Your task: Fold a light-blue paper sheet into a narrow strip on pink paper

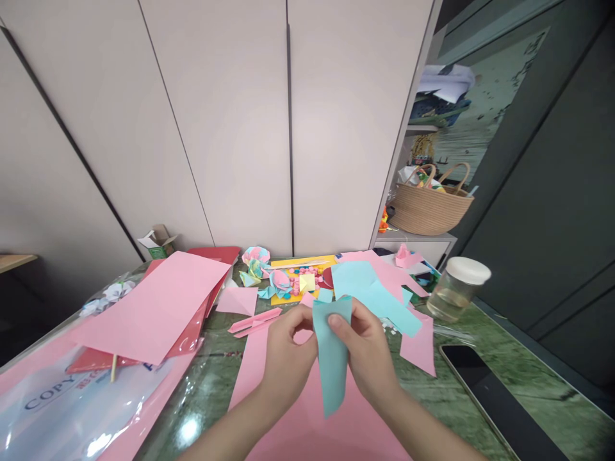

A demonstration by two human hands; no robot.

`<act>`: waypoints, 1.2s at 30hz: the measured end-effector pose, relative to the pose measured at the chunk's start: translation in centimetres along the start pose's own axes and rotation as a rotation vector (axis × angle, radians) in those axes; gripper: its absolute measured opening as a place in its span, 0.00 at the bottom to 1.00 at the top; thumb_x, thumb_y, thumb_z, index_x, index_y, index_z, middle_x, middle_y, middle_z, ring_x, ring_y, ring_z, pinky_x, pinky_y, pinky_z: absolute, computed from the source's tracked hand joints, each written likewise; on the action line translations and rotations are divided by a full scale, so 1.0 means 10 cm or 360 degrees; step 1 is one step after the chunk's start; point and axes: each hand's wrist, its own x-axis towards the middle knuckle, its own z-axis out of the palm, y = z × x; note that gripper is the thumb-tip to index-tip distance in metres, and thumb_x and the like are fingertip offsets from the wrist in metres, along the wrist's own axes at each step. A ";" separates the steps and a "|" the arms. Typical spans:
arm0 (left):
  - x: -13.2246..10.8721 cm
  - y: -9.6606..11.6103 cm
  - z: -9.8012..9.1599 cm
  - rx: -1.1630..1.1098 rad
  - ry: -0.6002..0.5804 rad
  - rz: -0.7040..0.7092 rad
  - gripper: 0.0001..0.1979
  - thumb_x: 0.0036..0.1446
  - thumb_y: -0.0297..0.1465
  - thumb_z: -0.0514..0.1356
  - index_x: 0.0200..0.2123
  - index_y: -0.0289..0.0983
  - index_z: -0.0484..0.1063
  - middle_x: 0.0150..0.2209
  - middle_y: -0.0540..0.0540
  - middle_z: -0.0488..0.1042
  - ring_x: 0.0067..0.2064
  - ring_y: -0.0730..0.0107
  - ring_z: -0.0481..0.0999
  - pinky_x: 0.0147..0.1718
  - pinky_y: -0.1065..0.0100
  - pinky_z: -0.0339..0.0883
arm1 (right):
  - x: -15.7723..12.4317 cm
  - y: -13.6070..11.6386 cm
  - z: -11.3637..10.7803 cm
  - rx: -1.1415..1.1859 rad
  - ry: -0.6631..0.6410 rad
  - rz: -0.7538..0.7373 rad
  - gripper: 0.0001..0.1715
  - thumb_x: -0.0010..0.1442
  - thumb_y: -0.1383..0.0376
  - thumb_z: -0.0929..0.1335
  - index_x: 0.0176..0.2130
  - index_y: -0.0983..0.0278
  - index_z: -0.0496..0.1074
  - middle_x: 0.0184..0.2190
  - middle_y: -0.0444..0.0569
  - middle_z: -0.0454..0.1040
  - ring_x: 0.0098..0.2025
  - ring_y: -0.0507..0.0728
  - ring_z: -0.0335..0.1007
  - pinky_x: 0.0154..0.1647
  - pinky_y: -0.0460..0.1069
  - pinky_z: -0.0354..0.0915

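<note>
A strip of light blue paper (332, 365) hangs between my two hands, its upper edge folded or pleated and its lower end pointing down. My left hand (291, 349) pinches the strip at its left edge near the top. On the other side my right hand (368, 349) grips it, thumb flat on the front face and fingers behind. Beneath both hands lies a large pink sheet (317, 422). Folded pink paper strips (254, 322) rest just left of my left hand. Cut pieces of light blue paper (375, 291) lie beyond my right hand.
Pink sheets (158, 307) and a plastic paper packet (96, 397) cover the left side. Paper flowers (257, 266) and a yellow sheet (281, 296) with small coloured pieces stand behind. At right are a lidded jar (451, 291), a phone (500, 400) and a woven basket (430, 208).
</note>
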 end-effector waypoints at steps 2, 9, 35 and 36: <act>0.00 0.02 0.01 -0.0031 -0.0086 -0.0001 0.05 0.47 0.24 0.59 0.29 0.38 0.71 0.31 0.50 0.75 0.34 0.70 0.73 0.37 0.70 0.67 | 0.02 0.00 -0.02 0.0010 0.0011 0.0016 0.12 0.55 0.56 0.69 0.28 0.62 0.68 0.26 0.42 0.66 0.31 0.52 0.63 0.34 0.48 0.62; 0.01 0.03 0.04 -0.0050 -0.0116 -0.0034 0.08 0.47 0.23 0.59 0.32 0.38 0.73 0.32 0.50 0.77 0.33 0.72 0.74 0.36 0.72 0.67 | 0.04 -0.03 -0.02 -0.0048 0.0102 -0.0009 0.14 0.55 0.56 0.68 0.27 0.63 0.66 0.24 0.41 0.63 0.27 0.50 0.58 0.29 0.46 0.59; 0.00 -0.31 0.12 0.0192 0.0113 0.1135 0.19 0.49 0.17 0.58 0.42 0.43 0.63 0.37 0.49 0.71 0.36 0.73 0.73 0.34 0.69 0.69 | -0.03 0.00 0.05 -0.0157 0.0255 -0.0102 0.13 0.56 0.56 0.67 0.28 0.62 0.65 0.23 0.40 0.62 0.26 0.50 0.57 0.26 0.45 0.58; 0.01 -0.30 0.10 0.0288 0.0077 0.1204 0.20 0.50 0.16 0.56 0.44 0.44 0.64 0.38 0.48 0.70 0.37 0.72 0.73 0.34 0.69 0.69 | -0.03 0.01 0.05 -0.0147 0.0250 -0.0086 0.13 0.56 0.56 0.67 0.27 0.62 0.64 0.22 0.40 0.61 0.25 0.50 0.56 0.26 0.45 0.57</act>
